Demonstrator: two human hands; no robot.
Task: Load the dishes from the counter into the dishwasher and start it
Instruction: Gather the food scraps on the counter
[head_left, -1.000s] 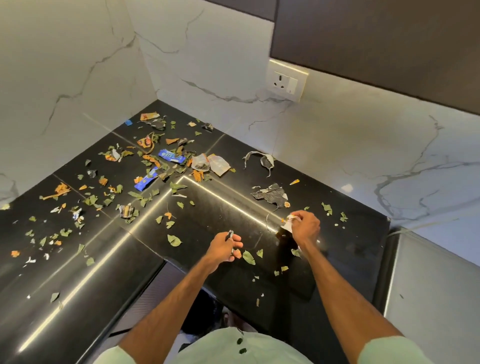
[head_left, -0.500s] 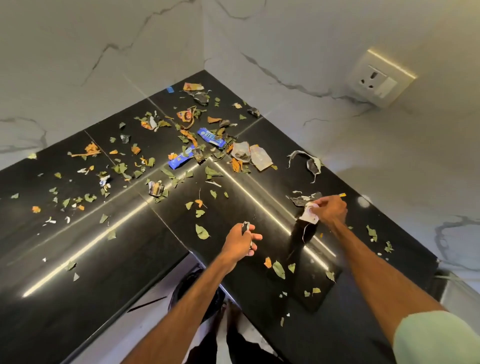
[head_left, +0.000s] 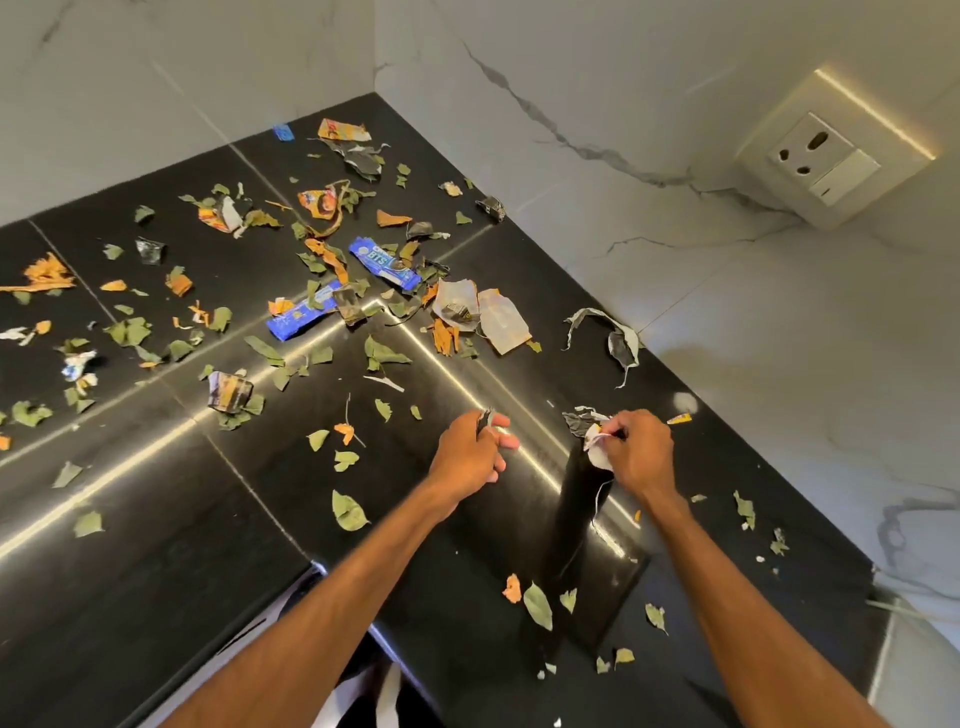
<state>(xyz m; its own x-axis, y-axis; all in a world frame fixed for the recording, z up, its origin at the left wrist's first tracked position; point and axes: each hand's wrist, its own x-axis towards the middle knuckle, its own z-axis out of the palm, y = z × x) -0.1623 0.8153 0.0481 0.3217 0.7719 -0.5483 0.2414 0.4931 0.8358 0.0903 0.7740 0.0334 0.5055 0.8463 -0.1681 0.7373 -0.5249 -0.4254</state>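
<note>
Two hands work over the black bench (head_left: 156, 571), and no dishes or dishwasher show anywhere in view. Nearest, by the bench's front edge, lie loose green leaves (head_left: 537, 605). Further in, the left hand (head_left: 470, 457) has its grip closed, thumb and fingers pinching a small dark scrap (head_left: 484, 418). The right hand (head_left: 636, 457), nearer the right edge, pinches a white paper scrap (head_left: 597, 453) with a thin strand trailing below it. Beyond them blue wrappers (head_left: 382, 265) sit mid-bench, and torn orange wrappers (head_left: 343, 130) reach the far corner. The likely trouble is that such light pieces slip from a fingertip pinch. A sweeping forearm could also push leaves off the front edge, delaying the dishes.
</note>
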